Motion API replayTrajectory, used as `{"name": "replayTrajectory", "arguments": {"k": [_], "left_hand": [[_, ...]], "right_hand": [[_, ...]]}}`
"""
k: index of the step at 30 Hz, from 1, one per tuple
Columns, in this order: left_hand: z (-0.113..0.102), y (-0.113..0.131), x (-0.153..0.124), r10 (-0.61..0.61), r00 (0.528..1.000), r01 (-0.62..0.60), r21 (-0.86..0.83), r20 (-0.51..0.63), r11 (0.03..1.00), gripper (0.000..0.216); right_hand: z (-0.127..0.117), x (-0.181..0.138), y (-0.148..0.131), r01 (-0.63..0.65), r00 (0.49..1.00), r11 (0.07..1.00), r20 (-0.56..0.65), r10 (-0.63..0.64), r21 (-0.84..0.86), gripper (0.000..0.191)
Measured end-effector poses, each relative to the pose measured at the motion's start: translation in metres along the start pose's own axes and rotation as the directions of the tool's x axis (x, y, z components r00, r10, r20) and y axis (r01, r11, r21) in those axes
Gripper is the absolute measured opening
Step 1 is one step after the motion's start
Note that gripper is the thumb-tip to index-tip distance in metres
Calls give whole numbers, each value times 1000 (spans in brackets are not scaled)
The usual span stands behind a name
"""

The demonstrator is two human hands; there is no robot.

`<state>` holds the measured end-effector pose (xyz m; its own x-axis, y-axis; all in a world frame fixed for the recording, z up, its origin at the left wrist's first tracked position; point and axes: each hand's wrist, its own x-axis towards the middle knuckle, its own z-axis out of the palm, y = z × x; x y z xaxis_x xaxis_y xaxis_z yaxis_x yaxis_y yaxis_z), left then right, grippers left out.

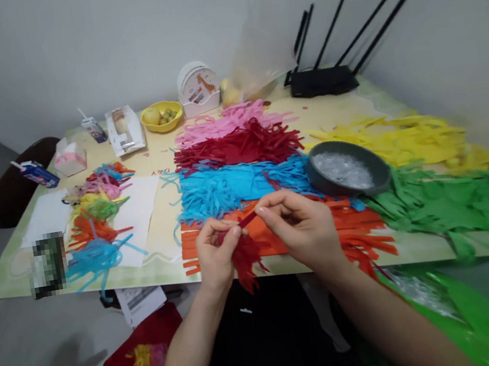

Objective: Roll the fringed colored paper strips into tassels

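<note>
My left hand [216,255] is closed on a dark red fringed tassel [246,260], whose loose strands hang below the fingers. My right hand [302,229] pinches the tip of the narrow dark red strip that runs from the tassel between both hands. Beneath them lies a stack of orange fringed strips [270,241] along the table's front edge. Just behind are blue fringed strips [244,183], then dark red fringed strips [236,148] and pink ones [232,122]. A dark bowl [380,177] of clear, shiny pieces stands right of the blue strips.
Yellow [427,138] and green fringed strips [465,203] spread over the right side. Several finished-looking colored tassels [94,259] lie on white paper at left. Along the wall stand a black router [323,81], a yellow fruit bowl [164,127], a giraffe-print holder [202,104] and drink cartons [39,174].
</note>
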<state>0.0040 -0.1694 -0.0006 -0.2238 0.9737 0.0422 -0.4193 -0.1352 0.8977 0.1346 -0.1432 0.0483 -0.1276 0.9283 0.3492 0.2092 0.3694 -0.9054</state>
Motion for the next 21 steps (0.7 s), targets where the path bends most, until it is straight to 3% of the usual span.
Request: {"name": "replayTrajectory", "arguments": {"k": [3,6,7,8,10,11,12,13,15,16,19,21], "left_hand": [[-36,17,-9,-48,997,57,157,-62,986,26],[-112,69,-30,100,967,41,532,-235,846,26],[-140,91,-40,223,930,40,682,-294,730,26],[-167,113,-49,376,870,65,831,-318,552,25],[-211,149,-60,602,773,189,978,-200,84,23],[-226,159,-59,630,767,220,973,-124,-76,21],[-237,162,-54,605,795,196,963,-47,-183,19],[-243,158,-46,540,841,132,962,19,-240,18],[-249,135,-21,374,922,-7,970,100,-242,16],[-249,121,-8,323,942,-17,972,94,-233,17],[-254,88,21,291,956,55,968,20,-245,20],[-259,87,30,292,956,42,968,33,-248,23]], "right_hand": [[4,-4,1,-29,994,999,110,27,20,10],[0,-8,12,-88,980,994,185,75,58,21],[-2,-9,18,-106,978,992,187,93,65,22],[-3,-9,24,-123,975,990,193,108,69,21],[-2,-11,35,-153,966,986,222,135,64,18],[0,-11,40,-161,960,985,240,143,57,19],[2,-11,43,-162,956,986,256,145,47,19],[5,-11,45,-158,952,987,272,142,36,20],[10,-9,48,-136,946,991,297,127,9,22],[12,-8,50,-119,945,993,305,117,-12,22],[7,-2,54,-35,949,994,307,67,-107,24],[-4,6,59,34,947,983,321,27,-181,24]]}}
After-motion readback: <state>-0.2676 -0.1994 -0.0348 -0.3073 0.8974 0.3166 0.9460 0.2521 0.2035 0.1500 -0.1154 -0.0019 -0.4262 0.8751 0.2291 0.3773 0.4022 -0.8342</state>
